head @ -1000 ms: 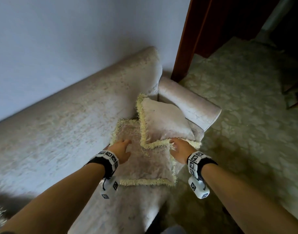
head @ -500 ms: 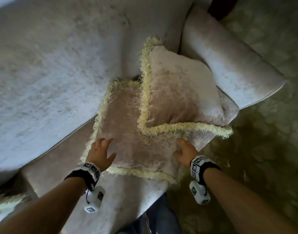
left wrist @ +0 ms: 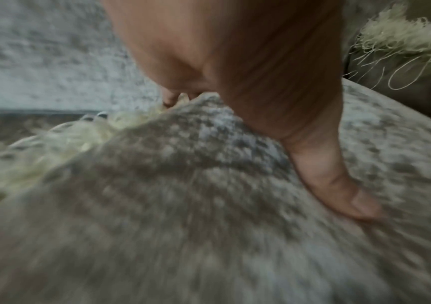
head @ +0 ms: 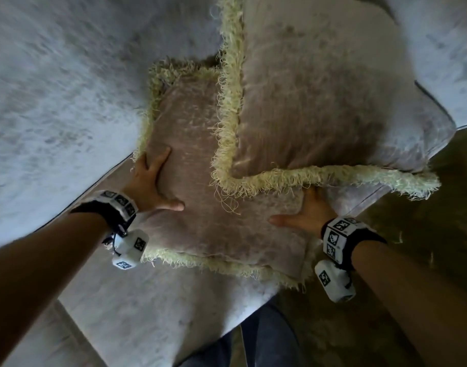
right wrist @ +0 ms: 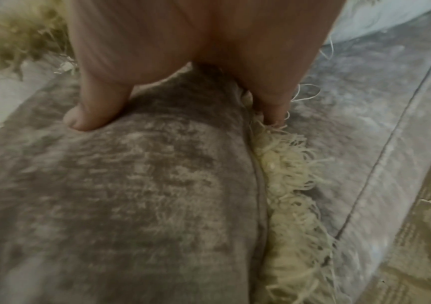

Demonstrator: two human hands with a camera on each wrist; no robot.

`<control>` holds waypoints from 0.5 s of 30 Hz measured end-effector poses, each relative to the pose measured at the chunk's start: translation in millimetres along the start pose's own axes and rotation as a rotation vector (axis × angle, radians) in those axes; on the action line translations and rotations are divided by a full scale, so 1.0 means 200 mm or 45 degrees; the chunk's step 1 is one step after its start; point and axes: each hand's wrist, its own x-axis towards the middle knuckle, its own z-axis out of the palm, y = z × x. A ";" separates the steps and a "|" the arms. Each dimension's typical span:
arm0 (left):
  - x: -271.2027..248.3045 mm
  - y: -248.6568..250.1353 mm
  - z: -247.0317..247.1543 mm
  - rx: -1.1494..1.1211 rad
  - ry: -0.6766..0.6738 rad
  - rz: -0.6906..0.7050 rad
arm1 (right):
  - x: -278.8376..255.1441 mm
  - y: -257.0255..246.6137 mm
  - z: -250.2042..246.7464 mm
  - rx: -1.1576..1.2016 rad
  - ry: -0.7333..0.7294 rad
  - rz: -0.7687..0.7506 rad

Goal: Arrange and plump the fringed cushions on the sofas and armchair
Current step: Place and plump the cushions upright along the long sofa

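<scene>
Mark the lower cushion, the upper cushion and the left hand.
lower cushion [head: 214,223]: head view, bare middle of its face.
upper cushion [head: 312,102]: head view, centre of its face.
left hand [head: 150,181]: head view, back of the hand, at the lower cushion's left edge.

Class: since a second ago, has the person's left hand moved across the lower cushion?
Yes, slightly: the left hand slid outward from the face of the lower cushion and now grips its left fringed edge.

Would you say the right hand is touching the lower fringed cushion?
Touching. The right wrist view shows the right hand gripping the lower cushion's edge, thumb on top, fingers tucked into the fringe.
</scene>
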 end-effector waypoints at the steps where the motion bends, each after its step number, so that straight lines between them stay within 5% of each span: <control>1: 0.03 0.01 -0.02 0.013 -0.024 -0.003 | 0.02 0.00 0.01 -0.019 -0.015 0.017; 15: -0.01 -0.01 -0.01 -0.245 0.028 0.042 | 0.08 0.00 0.17 -0.028 0.165 0.245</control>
